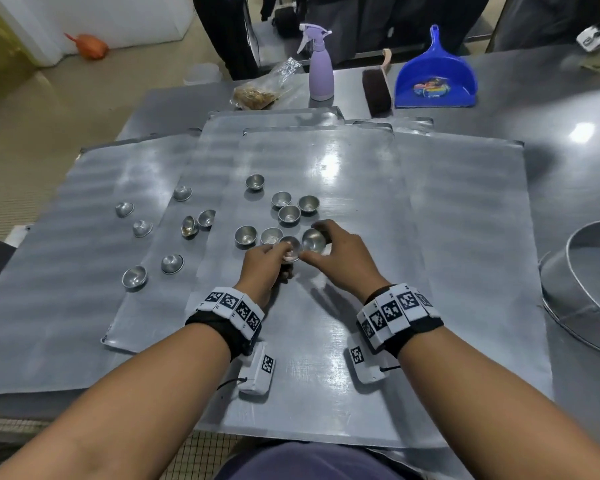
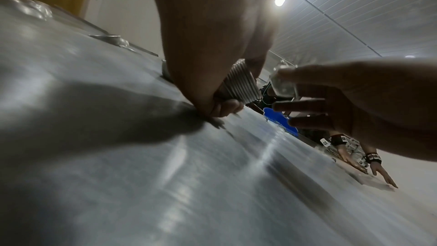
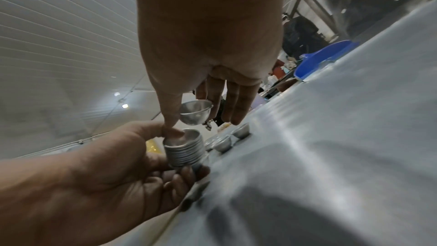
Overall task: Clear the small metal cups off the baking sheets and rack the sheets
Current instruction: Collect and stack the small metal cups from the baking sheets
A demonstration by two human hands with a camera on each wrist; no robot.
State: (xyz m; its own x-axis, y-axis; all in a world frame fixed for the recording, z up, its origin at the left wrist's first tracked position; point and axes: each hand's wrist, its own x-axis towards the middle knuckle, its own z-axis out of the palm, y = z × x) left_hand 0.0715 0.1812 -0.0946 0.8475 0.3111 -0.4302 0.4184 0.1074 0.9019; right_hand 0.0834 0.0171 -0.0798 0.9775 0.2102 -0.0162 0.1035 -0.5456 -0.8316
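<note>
My left hand (image 1: 267, 265) grips a nested stack of small metal cups (image 3: 185, 151), resting low on the top baking sheet (image 1: 326, 341). The stack (image 2: 238, 83) shows ribbed rims in the left wrist view. My right hand (image 1: 329, 251) pinches one single cup (image 3: 195, 112) between thumb and fingers, just above and right of the stack (image 1: 290, 252). Several loose cups (image 1: 289, 214) sit upright on the top sheet beyond my hands. More cups (image 1: 134, 277) lie overturned or tilted on the left sheets (image 1: 66, 271).
Several overlapping sheets cover the steel table (image 1: 568, 174). A round metal pan (image 1: 582, 289) stands at the right edge. At the back are a purple spray bottle (image 1: 320, 69), a brush (image 1: 376, 88), a blue dustpan (image 1: 435, 77) and a plastic bag (image 1: 260, 91). Another person's hands (image 2: 369, 160) rest far off.
</note>
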